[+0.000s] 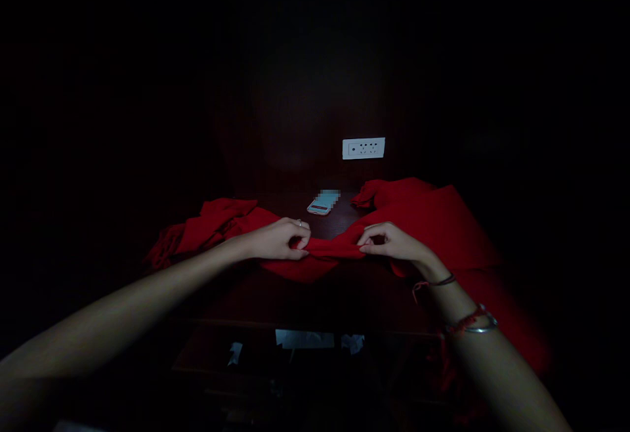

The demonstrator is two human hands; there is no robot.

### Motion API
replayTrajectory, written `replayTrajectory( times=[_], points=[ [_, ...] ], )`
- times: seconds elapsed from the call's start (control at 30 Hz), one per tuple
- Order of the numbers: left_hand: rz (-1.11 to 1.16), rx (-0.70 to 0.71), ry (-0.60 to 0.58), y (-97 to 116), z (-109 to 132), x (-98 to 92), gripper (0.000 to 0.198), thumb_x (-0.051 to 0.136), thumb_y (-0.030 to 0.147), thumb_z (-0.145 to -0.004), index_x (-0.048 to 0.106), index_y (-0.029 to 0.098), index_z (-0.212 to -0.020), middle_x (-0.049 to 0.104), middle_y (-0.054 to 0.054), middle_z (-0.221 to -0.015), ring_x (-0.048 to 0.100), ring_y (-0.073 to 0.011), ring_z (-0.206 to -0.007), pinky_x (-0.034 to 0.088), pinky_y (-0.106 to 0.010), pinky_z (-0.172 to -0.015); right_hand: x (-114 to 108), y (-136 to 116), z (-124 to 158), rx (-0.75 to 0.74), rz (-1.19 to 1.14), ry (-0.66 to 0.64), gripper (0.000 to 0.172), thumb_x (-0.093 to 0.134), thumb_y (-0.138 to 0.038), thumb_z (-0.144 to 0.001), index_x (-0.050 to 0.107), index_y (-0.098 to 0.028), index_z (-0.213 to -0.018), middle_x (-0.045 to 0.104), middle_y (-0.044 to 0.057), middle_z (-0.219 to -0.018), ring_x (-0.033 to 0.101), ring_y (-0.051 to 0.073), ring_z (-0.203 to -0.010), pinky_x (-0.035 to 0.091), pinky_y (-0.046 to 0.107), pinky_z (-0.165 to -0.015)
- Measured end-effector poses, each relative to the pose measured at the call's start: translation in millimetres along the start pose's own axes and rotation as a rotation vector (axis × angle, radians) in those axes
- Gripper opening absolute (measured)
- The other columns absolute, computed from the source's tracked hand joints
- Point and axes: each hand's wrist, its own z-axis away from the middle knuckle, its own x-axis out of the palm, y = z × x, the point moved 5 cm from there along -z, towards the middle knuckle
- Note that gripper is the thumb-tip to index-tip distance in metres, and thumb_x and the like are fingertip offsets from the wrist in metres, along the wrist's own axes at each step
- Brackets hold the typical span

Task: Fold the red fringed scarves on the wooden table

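A large piece of red cloth lies bunched across a dark tabletop, spreading to the far left and draping down over the front at the right. My left hand pinches a gathered fold of it between thumb and fingers; a ring shows on one finger. A short way to the right, my right hand pinches the same fold, thumb below and fingers above. The strip between the two hands looks fairly straight. Bracelets circle my right wrist and forearm.
Behind the cloth a phone lies on the tabletop, its screen lit. A white wall socket sits on the dark panel behind. Below the table edge, pale papers show in shadow. Most of the surroundings are too dark to make out.
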Motion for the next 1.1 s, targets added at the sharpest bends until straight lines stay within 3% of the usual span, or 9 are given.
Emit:
replayTrajectory(
  times=[0.13, 0.37, 0.53, 0.63, 0.73, 0.83, 0.93, 1.1],
  points=[
    [-0.083, -0.024, 0.037, 14.2, 5.0, 11.0, 0.016, 0.046, 0.025, -0.077, 0.045, 0.016, -0.064, 0.046, 0.002, -0.065, 0.043, -0.0093, -0.06, 0.033, -0.02, -0.061, -0.4, 4.3, 0.4, 0.009, -0.007, 0.015, 0.021, 0.052, -0.03, -0.071, 0.06, -0.011, -0.075, 0.059, 0.005, -0.072, 0.05, 0.012, -0.063, 0.039, 0.024, -0.058],
    [-0.03, -0.125, 0.228, 12.4, 14.6, 17.8, 0.022, 0.04, 0.031, -0.081, 0.044, 0.016, -0.066, 0.046, 0.001, -0.063, 0.045, -0.0091, -0.057, 0.034, -0.019, -0.054, -4.1, 8.7, 1.4, 0.041, -0.059, 0.086, 0.022, 0.054, -0.033, -0.069, 0.059, -0.012, -0.073, 0.057, 0.004, -0.069, 0.049, 0.011, -0.062, 0.04, 0.024, -0.058],
    [0.165, -0.242, 0.239, 3.0, 19.1, 14.8, 0.015, 0.041, 0.031, -0.081, 0.044, 0.017, -0.082, 0.051, 0.003, -0.063, 0.049, -0.0082, -0.056, 0.037, -0.017, -0.05, -4.7, 3.5, 1.2, 0.026, -0.064, 0.046, 0.025, 0.051, -0.036, -0.072, 0.059, -0.013, -0.075, 0.057, 0.003, -0.07, 0.05, 0.011, -0.063, 0.039, 0.024, -0.059],
    [0.151, -0.228, 0.239, -4.5, 17.6, 13.1, 0.018, 0.036, 0.026, -0.083, 0.042, 0.017, -0.096, 0.055, 0.001, -0.073, 0.052, -0.0098, -0.065, 0.04, -0.02, -0.06, -6.3, 0.9, 0.8, 0.001, -0.042, 0.045, 0.027, 0.048, -0.037, -0.074, 0.06, -0.014, -0.078, 0.058, 0.004, -0.074, 0.051, 0.012, -0.067, 0.04, 0.024, -0.062],
    [0.062, -0.131, 0.183, -3.6, 13.7, 17.5, 0.022, 0.03, 0.018, -0.083, 0.048, 0.017, -0.094, 0.055, -0.003, -0.084, 0.051, -0.0117, -0.076, 0.039, -0.024, -0.07, -6.1, 1.3, 0.2, -0.01, -0.002, 0.038, 0.028, 0.045, -0.036, -0.076, 0.06, -0.013, -0.078, 0.059, 0.004, -0.076, 0.052, 0.012, -0.069, 0.04, 0.024, -0.064],
    [0.027, -0.111, 0.14, 0.8, 10.0, 25.0, 0.021, 0.033, 0.017, -0.08, 0.053, 0.017, -0.085, 0.056, -0.003, -0.081, 0.051, -0.0129, -0.077, 0.038, -0.024, -0.072, -5.3, 4.1, 0.7, -0.003, 0.048, 0.031, 0.028, 0.043, -0.036, -0.077, 0.059, -0.012, -0.078, 0.06, 0.004, -0.076, 0.053, 0.012, -0.07, 0.04, 0.024, -0.065],
    [0.062, -0.205, 0.199, 0.9, 6.8, 27.7, 0.014, 0.043, 0.028, -0.078, 0.052, 0.017, -0.081, 0.056, -0.001, -0.078, 0.052, -0.0136, -0.073, 0.039, -0.024, -0.069, -3.3, 4.6, 0.8, 0.001, 0.098, 0.006, 0.03, 0.04, -0.035, -0.079, 0.06, -0.013, -0.081, 0.06, 0.004, -0.079, 0.053, 0.012, -0.072, 0.04, 0.024, -0.066],
    [0.193, -0.299, 0.319, -4.0, 0.5, 26.5, 0.024, 0.047, 0.031, -0.077, 0.043, 0.019, -0.098, 0.057, 0.001, -0.081, 0.054, -0.012, -0.071, 0.04, -0.022, -0.062, 8.3, -11.3, -8.9, -0.048, 0.217, -0.043, 0.036, 0.049, -0.04, -0.074, 0.055, -0.016, -0.1, 0.059, 0.005, -0.088, 0.052, 0.014, -0.076, 0.04, 0.025, -0.068]
  ],
)
